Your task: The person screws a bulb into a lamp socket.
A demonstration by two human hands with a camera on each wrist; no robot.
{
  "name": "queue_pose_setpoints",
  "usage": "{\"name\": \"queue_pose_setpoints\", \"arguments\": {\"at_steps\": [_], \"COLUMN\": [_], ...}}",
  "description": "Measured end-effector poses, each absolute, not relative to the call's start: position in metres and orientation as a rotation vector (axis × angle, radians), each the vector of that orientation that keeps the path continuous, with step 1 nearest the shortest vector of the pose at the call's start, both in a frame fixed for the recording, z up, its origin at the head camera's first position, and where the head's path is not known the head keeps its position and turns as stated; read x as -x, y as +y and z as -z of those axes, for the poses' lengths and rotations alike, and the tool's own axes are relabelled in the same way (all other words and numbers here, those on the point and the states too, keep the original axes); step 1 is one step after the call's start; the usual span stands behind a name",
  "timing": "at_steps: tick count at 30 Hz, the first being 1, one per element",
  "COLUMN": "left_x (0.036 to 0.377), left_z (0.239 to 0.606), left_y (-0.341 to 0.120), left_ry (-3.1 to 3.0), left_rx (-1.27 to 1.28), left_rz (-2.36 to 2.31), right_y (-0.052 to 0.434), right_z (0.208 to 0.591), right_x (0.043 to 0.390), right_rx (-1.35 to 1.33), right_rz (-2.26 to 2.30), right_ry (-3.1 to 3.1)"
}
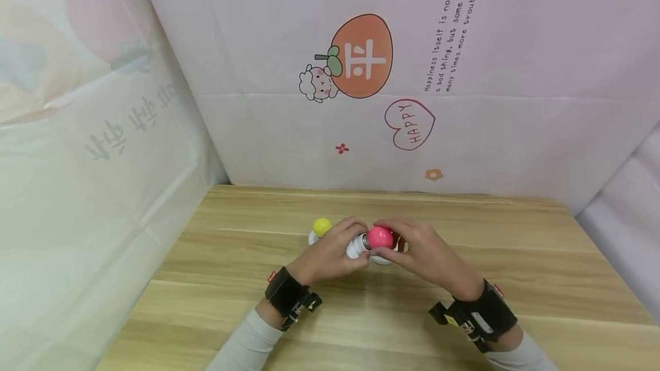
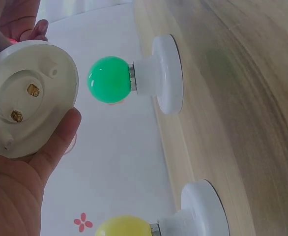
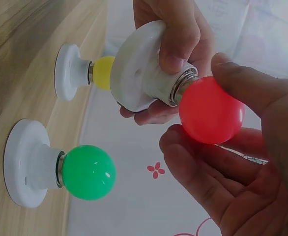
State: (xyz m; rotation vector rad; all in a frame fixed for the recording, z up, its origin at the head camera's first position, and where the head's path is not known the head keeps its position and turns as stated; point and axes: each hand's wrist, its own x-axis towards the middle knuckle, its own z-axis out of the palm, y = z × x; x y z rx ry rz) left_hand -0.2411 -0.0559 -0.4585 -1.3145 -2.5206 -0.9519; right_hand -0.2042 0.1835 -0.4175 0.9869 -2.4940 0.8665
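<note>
My left hand grips a white lamp holder by its round base and neck, lifted above the table and tilted. A red-pink light bulb sits at the holder's mouth, some of its metal screw cap showing in the right wrist view. The fingers and thumb of my right hand hold the bulb by its round glass. In the left wrist view the holder's hollow underside faces the camera, with two brass terminals inside.
On the wooden table stand two more white holders, one with a green bulb, the other with a yellow bulb. They are just beyond my hands. A printed white cloth hangs behind the table.
</note>
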Motion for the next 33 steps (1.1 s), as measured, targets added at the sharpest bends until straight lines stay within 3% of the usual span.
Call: {"name": "queue_pose_setpoints", "arguments": {"at_steps": [12,33], "left_x": [0.2395,0.2385], "left_z": [0.4572,0.4566], "left_y": [-0.0554,-0.0573], "left_ry": [-2.504,-2.521], "left_rx": [1.333,1.320], "left_rz": [0.891,0.977], "right_y": [0.1807,0.1821], "right_z": [0.4189,0.4175], "right_x": [0.2028,0.2006], "right_rx": [-0.948,-1.155], "right_rz": [-0.832,-0.833], "right_ry": [-2.529,-2.402]}}
